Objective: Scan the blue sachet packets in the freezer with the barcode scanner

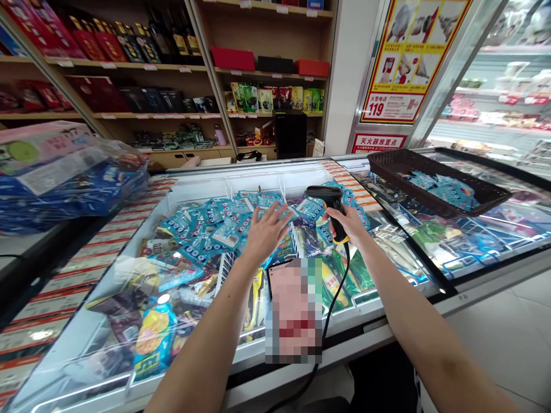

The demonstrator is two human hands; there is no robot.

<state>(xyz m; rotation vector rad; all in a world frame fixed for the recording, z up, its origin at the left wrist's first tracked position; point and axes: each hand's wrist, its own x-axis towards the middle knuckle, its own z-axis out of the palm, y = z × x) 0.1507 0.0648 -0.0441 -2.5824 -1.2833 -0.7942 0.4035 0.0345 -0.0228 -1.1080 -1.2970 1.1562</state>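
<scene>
Head view. The right hand (346, 222) is closed around a corded barcode scanner (329, 198) above a chest freezer (344, 351) strewn with blue printed packets (215, 223); the left hand (267, 230) is spread over them, contact unclear. The scanner, presumably light and rigid, suits a handle grip; the packets, probably pliant and slippery, an edge pinch.
</scene>
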